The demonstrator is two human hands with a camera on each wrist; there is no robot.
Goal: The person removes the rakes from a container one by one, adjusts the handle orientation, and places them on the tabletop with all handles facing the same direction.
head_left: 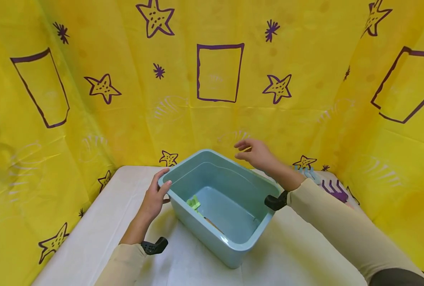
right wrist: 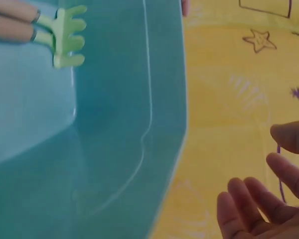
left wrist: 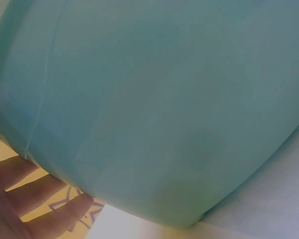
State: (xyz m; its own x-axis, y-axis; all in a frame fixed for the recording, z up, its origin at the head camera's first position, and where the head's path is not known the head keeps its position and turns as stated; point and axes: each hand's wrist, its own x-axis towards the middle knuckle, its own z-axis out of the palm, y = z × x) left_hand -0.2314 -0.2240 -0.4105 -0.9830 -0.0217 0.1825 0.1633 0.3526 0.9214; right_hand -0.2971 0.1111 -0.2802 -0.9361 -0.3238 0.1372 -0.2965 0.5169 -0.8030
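Observation:
A pale teal plastic tub [head_left: 183,210] stands on the white table, turned at an angle. Inside it lie small green rake-like tools with wooden handles [head_left: 193,203], seen near the top left in the right wrist view [right wrist: 65,37]. My left hand [head_left: 157,192] grips the tub's near left corner, fingers over the rim; the left wrist view is filled by the tub's outer wall [left wrist: 154,109] with my fingers [left wrist: 35,199] beneath. My right hand [head_left: 252,153] hovers open above the tub's far rim, holding nothing, its fingers [right wrist: 259,204] loosely spread beside the tub's wall [right wrist: 124,124].
A yellow cloth with purple stars and rectangles [head_left: 219,73] hangs close around the table on three sides. The white table [head_left: 101,222] runs left and in front of the tub. Something pale blue and purple [head_left: 326,184] lies at the back right, behind my right forearm.

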